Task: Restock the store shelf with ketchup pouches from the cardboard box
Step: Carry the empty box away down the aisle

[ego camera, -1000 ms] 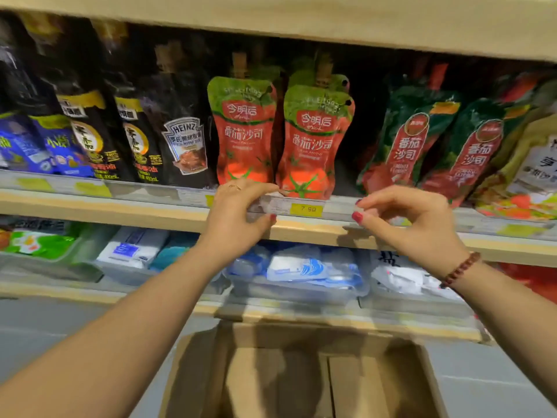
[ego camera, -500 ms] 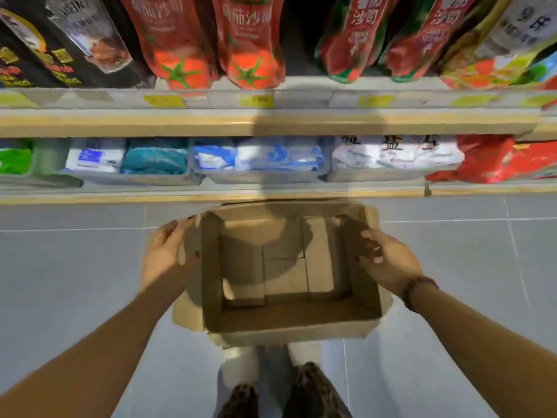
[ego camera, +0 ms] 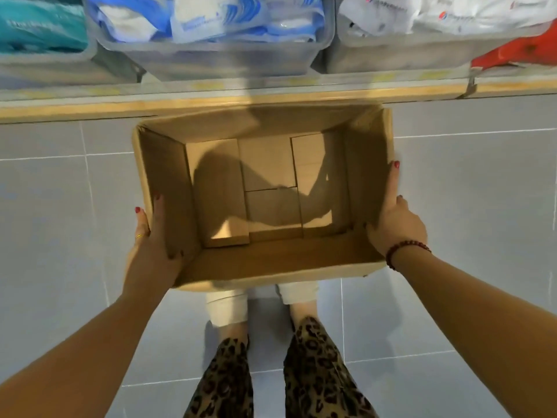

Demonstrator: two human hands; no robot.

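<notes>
You are gripping a cardboard box (ego camera: 271, 260) showing matt brown paperboard, lightly creased. The floor tiles (ego camera: 470, 191) are presenting smooth, grey and faintly sheened. Along the front edge of the shelf (ego camera: 90, 111), pale wood-look trim is showing; translucent plastic bins (ego camera: 211, 63) are holding glossy film packets (ego camera: 211, 22).

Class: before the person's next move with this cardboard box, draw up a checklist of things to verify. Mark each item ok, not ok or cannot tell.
1. No pouches left in the cardboard box: ok, only its bottom flaps show.
2. Grip of the left hand on the left wall, thumb inside: ok.
3. Hold of the right hand on the right wall: ok.
4. Far wall of the box free of the lower shelf edge: cannot tell, they overlap in this view.
5. The ketchup pouches all placed on their shelf: cannot tell, that shelf is out of view.
</notes>
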